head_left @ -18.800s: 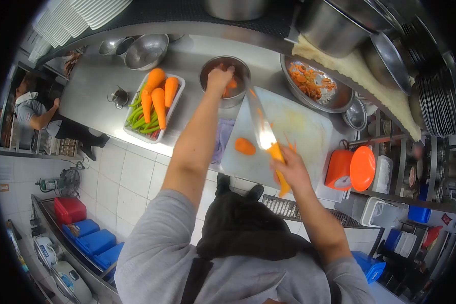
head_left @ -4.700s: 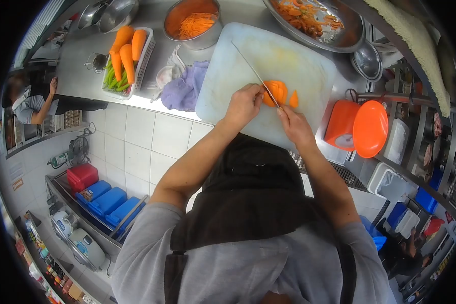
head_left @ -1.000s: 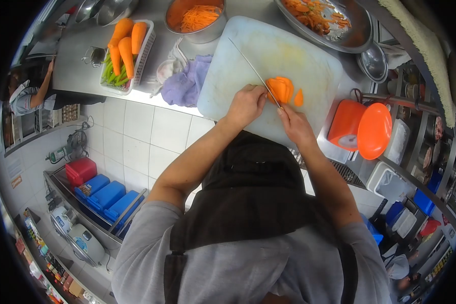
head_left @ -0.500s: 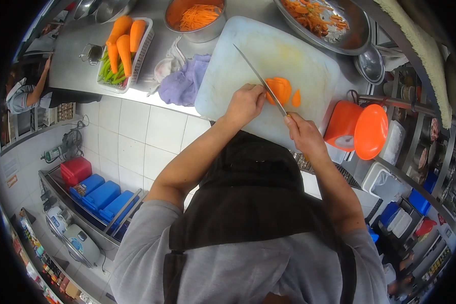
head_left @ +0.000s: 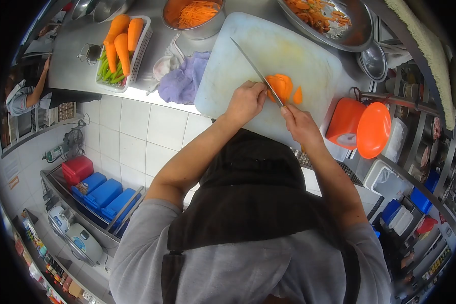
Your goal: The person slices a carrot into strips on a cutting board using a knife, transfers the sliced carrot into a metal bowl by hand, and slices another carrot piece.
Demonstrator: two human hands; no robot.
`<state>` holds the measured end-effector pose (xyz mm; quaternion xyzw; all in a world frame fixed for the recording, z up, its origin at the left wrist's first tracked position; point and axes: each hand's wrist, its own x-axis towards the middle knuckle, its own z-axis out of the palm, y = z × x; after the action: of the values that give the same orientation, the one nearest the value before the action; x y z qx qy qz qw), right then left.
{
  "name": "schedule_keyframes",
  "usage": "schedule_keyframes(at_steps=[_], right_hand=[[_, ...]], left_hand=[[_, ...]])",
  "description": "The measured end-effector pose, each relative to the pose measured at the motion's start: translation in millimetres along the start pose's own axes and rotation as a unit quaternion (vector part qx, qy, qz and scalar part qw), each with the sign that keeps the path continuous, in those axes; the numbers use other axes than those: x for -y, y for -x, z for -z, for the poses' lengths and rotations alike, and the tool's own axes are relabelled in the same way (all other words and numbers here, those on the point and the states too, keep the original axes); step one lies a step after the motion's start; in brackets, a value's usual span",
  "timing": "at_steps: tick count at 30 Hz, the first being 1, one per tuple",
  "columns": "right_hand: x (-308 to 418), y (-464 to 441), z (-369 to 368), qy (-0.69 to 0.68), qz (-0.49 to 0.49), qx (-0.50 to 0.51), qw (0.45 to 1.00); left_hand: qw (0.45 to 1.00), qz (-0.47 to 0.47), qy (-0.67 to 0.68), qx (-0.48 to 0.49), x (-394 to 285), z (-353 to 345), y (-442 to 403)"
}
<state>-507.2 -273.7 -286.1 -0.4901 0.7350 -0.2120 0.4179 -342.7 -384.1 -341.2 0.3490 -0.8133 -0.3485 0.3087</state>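
My right hand (head_left: pixel 300 123) is closed around the handle of a long kitchen knife (head_left: pixel 249 61), whose blade slants away to the left over a white cutting board (head_left: pixel 238 38). Orange carrot slices (head_left: pixel 281 87) lie overlapping along the right side of the blade, with one small piece (head_left: pixel 298 95) apart from them. On the blade's other side, my left hand (head_left: pixel 248 101) has its fingers curled at the carrot, close to the steel. The part of the carrot beneath those fingers is hidden.
A metal pot (head_left: pixel 207 31) of carrot strips and a steel bowl (head_left: pixel 362 43) of peelings stand behind the board. Left are a purple cloth (head_left: pixel 180 86) and a white basket (head_left: pixel 143 50) with carrots and green pods. An orange container (head_left: pixel 343 121) stands right. Another person (head_left: pixel 25 96) is far left.
The knife and my right hand have shifted slightly forward, away from my body. My left hand stays by the carrot. The whole view has moved a little.
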Motion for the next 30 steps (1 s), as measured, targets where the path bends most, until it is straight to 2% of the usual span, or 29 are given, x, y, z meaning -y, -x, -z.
schedule_keyframes(at_steps=[4,5,10,14,22,30], right_hand=[[-17.0,-11.4,-22.0,-0.022,0.134,-0.092,0.986],[-19.5,-9.2,-22.2,-0.022,0.135,-0.094,0.986],[0.1,-1.5,-3.0,-0.026,0.013,-0.007,1.0],[13.2,7.2,10.3,-0.021,0.014,-0.012,1.0],[14.3,12.7,13.7,0.002,-0.044,0.033,0.998],[5.9,3.0,9.9,0.0,-0.022,0.03,0.999]], left_hand=[[1.0,-0.011,-0.009,-0.002,2.5,2.8,0.1],[1.0,-0.015,-0.009,-0.004,0.5,1.9,4.0],[1.0,-0.012,-0.008,0.003,-0.6,2.1,3.5],[1.0,-0.007,-0.012,0.005,-1.6,1.8,2.8],[1.0,0.001,-0.016,0.007,-2.1,1.1,2.4],[0.999,-0.027,-0.023,-0.01,2.1,-1.2,1.5]])
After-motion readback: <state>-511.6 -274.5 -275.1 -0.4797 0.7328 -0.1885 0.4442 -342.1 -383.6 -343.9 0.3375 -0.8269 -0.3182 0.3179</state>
